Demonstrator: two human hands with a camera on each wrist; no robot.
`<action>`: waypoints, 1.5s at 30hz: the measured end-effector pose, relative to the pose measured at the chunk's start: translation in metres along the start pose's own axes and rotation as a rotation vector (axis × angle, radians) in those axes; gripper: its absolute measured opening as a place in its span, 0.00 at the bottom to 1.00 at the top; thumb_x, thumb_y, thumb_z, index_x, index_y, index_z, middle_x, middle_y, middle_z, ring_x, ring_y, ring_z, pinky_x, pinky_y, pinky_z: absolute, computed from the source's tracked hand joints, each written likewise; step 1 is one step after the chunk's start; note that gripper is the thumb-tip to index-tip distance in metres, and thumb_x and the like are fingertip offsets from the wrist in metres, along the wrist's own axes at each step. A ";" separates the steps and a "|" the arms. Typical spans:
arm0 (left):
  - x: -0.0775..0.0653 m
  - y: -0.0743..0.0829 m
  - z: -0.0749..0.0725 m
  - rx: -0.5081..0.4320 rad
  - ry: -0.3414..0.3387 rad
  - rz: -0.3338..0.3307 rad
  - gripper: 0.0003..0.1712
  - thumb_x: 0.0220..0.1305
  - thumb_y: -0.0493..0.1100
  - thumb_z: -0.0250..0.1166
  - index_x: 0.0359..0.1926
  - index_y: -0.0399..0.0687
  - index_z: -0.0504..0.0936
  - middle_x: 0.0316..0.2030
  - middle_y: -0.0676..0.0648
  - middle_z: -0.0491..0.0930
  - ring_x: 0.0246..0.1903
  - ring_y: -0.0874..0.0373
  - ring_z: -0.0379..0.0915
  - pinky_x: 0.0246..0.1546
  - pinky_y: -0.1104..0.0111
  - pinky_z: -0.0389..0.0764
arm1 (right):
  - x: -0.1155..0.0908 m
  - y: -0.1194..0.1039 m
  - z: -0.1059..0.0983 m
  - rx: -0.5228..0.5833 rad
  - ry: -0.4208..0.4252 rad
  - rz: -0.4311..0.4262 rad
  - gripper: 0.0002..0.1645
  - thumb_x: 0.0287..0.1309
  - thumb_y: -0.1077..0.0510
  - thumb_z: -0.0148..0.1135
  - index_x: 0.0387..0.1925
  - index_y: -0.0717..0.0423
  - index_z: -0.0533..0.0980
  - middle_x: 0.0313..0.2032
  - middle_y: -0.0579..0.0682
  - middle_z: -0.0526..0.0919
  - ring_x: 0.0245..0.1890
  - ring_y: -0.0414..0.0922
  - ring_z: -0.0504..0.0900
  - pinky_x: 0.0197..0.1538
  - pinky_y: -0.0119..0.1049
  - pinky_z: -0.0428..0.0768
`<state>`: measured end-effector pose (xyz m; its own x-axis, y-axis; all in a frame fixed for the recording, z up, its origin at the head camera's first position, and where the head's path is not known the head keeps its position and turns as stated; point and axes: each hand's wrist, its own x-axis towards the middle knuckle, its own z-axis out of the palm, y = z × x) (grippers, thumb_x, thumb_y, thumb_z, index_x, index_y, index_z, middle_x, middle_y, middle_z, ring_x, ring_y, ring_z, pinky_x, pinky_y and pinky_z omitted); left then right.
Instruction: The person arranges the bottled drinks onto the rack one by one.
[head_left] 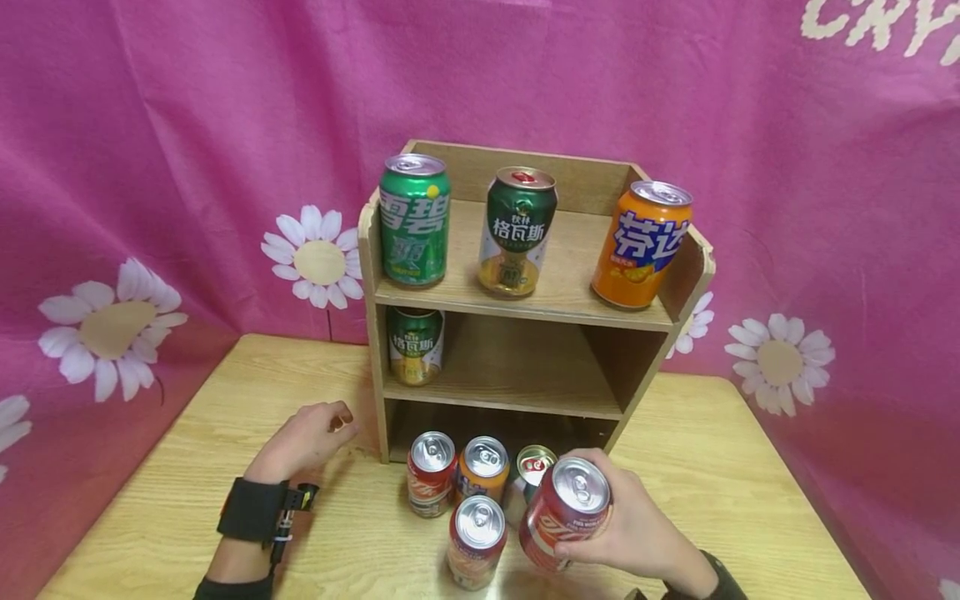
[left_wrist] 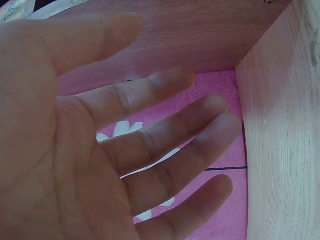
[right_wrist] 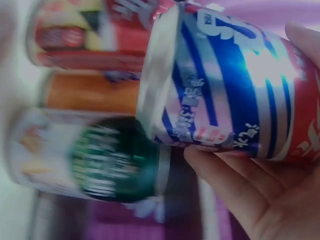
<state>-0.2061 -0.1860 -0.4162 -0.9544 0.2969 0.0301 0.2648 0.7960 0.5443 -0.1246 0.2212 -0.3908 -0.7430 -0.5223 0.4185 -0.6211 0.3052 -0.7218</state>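
My right hand [head_left: 637,529] grips a red soda can [head_left: 558,525], fingers and thumb around its side. The can looks tilted, and in the right wrist view its blue-and-white striped side [right_wrist: 215,85] shows. Close by on the table stand a red can [head_left: 431,487], an orange can [head_left: 482,487] and a green kvass can [head_left: 527,490], partly hidden by the held can. Another red can [head_left: 475,554] stands in front of them. My left hand [head_left: 303,442] holds nothing beside the shelf's lower left; its loosely bent fingers [left_wrist: 150,145] are spread in the left wrist view.
A wooden shelf unit [head_left: 510,308] stands on the table [head_left: 330,533]. On its top level are a green Sprite can [head_left: 414,225], a kvass can [head_left: 517,237] and an orange Fanta can [head_left: 641,250]. Another kvass can [head_left: 416,346] stands at the middle level's left end. A pink flowered cloth [head_left: 225,125] hangs behind.
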 end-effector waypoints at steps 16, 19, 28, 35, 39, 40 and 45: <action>-0.002 0.005 -0.002 0.004 0.012 0.017 0.14 0.66 0.43 0.58 0.42 0.34 0.79 0.37 0.40 0.80 0.41 0.43 0.76 0.42 0.52 0.76 | 0.057 -0.025 -0.020 -0.084 0.175 0.092 0.43 0.34 0.59 0.81 0.54 0.54 0.67 0.44 0.48 0.81 0.41 0.44 0.81 0.42 0.38 0.81; -0.002 0.004 -0.001 0.000 0.011 0.014 0.14 0.66 0.43 0.58 0.42 0.34 0.79 0.37 0.40 0.80 0.42 0.42 0.76 0.42 0.52 0.76 | 0.067 -0.026 -0.018 -0.114 0.212 0.127 0.43 0.35 0.56 0.81 0.54 0.53 0.67 0.44 0.48 0.81 0.41 0.43 0.81 0.42 0.38 0.81; 0.000 0.002 -0.001 -0.008 -0.002 0.002 0.15 0.67 0.44 0.58 0.43 0.34 0.78 0.38 0.39 0.80 0.42 0.42 0.75 0.42 0.52 0.76 | 0.091 -0.026 -0.009 -0.229 0.308 0.168 0.44 0.33 0.49 0.81 0.52 0.53 0.66 0.42 0.48 0.81 0.39 0.42 0.81 0.41 0.38 0.81; 0.001 0.002 0.001 -0.001 -0.002 0.000 0.15 0.66 0.44 0.57 0.43 0.34 0.79 0.37 0.40 0.80 0.41 0.44 0.76 0.41 0.52 0.76 | 0.109 -0.026 -0.002 -0.328 0.384 0.224 0.46 0.35 0.41 0.78 0.51 0.56 0.64 0.42 0.49 0.79 0.39 0.45 0.79 0.41 0.42 0.81; 0.001 0.001 0.003 0.001 -0.002 0.002 0.15 0.66 0.44 0.57 0.42 0.34 0.79 0.37 0.40 0.80 0.41 0.44 0.76 0.41 0.52 0.76 | 0.117 -0.025 0.003 -0.406 0.409 0.250 0.48 0.34 0.39 0.78 0.52 0.57 0.64 0.41 0.51 0.78 0.39 0.46 0.79 0.40 0.42 0.80; 0.002 0.001 0.003 0.001 -0.002 0.003 0.15 0.66 0.44 0.57 0.42 0.34 0.79 0.37 0.40 0.80 0.41 0.44 0.76 0.41 0.52 0.76 | 0.119 -0.025 0.004 -0.424 0.414 0.255 0.48 0.34 0.39 0.77 0.52 0.57 0.64 0.41 0.51 0.78 0.39 0.47 0.80 0.40 0.42 0.80; 0.002 0.002 0.003 0.002 0.002 0.004 0.14 0.66 0.43 0.58 0.42 0.34 0.79 0.37 0.40 0.80 0.41 0.44 0.76 0.41 0.52 0.76 | 0.127 -0.026 0.008 -0.495 0.434 0.284 0.50 0.36 0.37 0.75 0.55 0.58 0.62 0.42 0.54 0.78 0.39 0.50 0.81 0.39 0.44 0.81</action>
<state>-0.2073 -0.1824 -0.4175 -0.9534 0.2997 0.0339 0.2693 0.7956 0.5426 -0.2003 0.1403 -0.3231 -0.8611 -0.0370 0.5070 -0.3530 0.7613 -0.5440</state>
